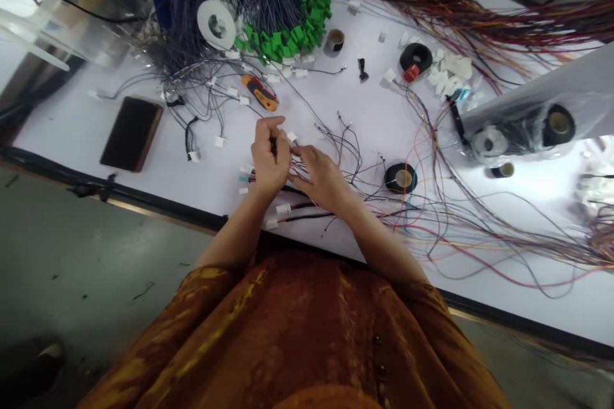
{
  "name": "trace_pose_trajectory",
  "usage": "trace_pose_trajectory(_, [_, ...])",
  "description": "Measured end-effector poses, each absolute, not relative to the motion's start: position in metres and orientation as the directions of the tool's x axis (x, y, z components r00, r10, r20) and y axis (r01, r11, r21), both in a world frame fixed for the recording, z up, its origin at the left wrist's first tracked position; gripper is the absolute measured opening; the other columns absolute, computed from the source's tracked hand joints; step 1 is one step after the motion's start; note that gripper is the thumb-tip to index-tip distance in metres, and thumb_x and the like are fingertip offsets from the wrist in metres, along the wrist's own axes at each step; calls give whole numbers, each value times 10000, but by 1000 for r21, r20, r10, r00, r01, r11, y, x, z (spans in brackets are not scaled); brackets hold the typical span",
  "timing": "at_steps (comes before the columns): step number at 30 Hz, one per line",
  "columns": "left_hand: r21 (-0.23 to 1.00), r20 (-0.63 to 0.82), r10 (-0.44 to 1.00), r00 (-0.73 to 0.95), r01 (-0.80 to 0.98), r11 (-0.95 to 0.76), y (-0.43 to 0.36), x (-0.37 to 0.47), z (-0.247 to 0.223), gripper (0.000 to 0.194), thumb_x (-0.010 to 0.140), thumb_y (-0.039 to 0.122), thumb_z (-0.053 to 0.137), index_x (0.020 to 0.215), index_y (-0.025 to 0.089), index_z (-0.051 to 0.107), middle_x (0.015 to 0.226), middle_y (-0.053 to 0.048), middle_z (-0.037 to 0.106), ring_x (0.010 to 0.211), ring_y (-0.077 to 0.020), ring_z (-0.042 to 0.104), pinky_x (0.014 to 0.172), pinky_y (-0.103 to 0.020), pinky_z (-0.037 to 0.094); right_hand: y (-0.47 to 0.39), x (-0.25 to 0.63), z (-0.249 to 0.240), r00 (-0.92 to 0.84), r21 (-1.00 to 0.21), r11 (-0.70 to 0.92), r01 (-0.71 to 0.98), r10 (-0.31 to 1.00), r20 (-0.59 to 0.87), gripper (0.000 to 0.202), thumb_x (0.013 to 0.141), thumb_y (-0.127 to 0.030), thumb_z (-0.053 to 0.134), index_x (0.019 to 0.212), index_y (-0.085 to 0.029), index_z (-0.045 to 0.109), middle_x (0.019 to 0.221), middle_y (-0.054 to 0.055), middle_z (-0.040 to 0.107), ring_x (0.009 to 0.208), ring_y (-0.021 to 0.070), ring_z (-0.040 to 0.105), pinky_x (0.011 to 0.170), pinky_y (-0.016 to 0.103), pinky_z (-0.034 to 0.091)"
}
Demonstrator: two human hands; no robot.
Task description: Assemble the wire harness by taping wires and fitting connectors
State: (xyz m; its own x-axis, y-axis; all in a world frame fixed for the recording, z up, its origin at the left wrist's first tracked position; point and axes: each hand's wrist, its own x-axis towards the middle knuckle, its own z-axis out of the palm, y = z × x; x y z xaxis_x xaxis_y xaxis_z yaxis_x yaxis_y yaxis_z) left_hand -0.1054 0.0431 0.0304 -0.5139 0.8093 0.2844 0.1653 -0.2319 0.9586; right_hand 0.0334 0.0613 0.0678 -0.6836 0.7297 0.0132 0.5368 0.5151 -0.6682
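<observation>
At the front of the table my two hands meet over a wire harness. A small white connector (292, 137) shows between them, beside the curled fingers of my left hand (269, 160), which are closed around it; their exact grip is partly hidden. My right hand (327, 180) pinches thin wires (298, 167) just behind the connector. Under my wrists lie black-sleeved cables ending in white connectors (283, 209). An orange and black cutter (259, 92) rests just beyond my left hand.
Dark blue wires with green connectors (288, 41) are heaped at the back. A phone (132, 134) lies at left. Black tape rolls (400, 177) and loose wires spread rightward. A red-brown wire bundle (460, 6) crosses the far right, near a plastic-wrapped roll (527, 99).
</observation>
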Motion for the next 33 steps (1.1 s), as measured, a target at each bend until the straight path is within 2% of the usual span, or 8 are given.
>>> trace_pose_trajectory(4, [964, 265, 794, -547, 163, -210, 43, -107, 25, 230, 936, 388, 647, 1097, 237, 581, 725, 32, 450, 660, -121, 515, 689, -263, 436, 56, 30, 62, -668, -578, 489, 653, 731, -137, 349, 1025, -248, 446, 1363, -182, 499, 1258, 133, 696, 1041, 263, 684, 812, 349, 485])
trace_pose_trajectory(9, [967, 256, 793, -553, 154, -205, 46, -115, 20, 167, 936, 308, 630, 1085, 260, 570, 683, 45, 449, 611, -117, 492, 663, -254, 445, 55, 51, 41, -675, -400, 585, 706, 727, -128, 270, 1060, -286, 366, 1102, -183, 612, 986, 116, 747, 828, 236, 698, 644, 315, 396])
trace_pose_trajectory(15, [969, 246, 790, -562, 173, -179, 49, -113, 22, 150, 911, 306, 669, 1026, 244, 596, 666, 51, 466, 575, -95, 469, 608, -236, 395, 52, 73, 35, -737, -350, 681, 643, 674, -45, 237, 1026, -173, 399, 941, -161, 620, 854, 108, 723, 801, 220, 658, 788, 339, 400])
trace_pose_trajectory(17, [981, 194, 807, -558, 105, -163, 51, -114, 24, 210, 894, 384, 695, 1011, 238, 600, 689, 44, 502, 598, -92, 500, 616, -231, 408, 53, 74, 34, -728, -380, 664, 644, 684, -39, 239, 1021, -161, 395, 930, -155, 616, 811, 97, 714, 771, 217, 643, 821, 343, 394])
trace_pose_trajectory(20, [990, 37, 887, -461, -106, -97, 55, -120, 29, 402, 798, 506, 775, 1066, 259, 605, 806, 14, 607, 679, -101, 575, 623, -219, 451, 56, 76, 34, -634, -531, 526, 665, 773, -28, 232, 1024, -181, 383, 925, -170, 593, 790, 68, 701, 721, 191, 612, 746, 308, 382])
trace_pose_trajectory(25, [896, -301, 954, -12, -345, 278, 54, -113, 33, 364, 657, 420, 889, 834, 176, 685, 645, 31, 540, 532, -61, 486, 501, -183, 415, 62, 82, 35, -500, -714, 346, 608, 866, -6, 264, 1041, -256, 345, 895, -191, 554, 748, 23, 654, 634, 142, 544, 658, 267, 351])
trace_pose_trajectory(28, [814, -327, 940, 100, -475, 334, 50, -93, 33, 376, 637, 385, 908, 848, 124, 738, 605, 42, 503, 520, -34, 446, 489, -156, 377, 60, 78, 39, -500, -681, 334, 651, 865, -53, 260, 1044, -260, 343, 934, -189, 568, 768, 29, 663, 656, 147, 558, 664, 266, 359])
trace_pose_trajectory(33, [749, -332, 942, 43, -595, 292, 47, -76, 28, 429, 594, 385, 943, 866, 102, 768, 603, 42, 509, 528, -16, 437, 487, -136, 340, 51, 63, 39, -426, -454, 330, 828, 896, -127, 284, 1053, -247, 332, 1016, -160, 600, 889, 111, 719, 811, 221, 649, 716, 316, 397])
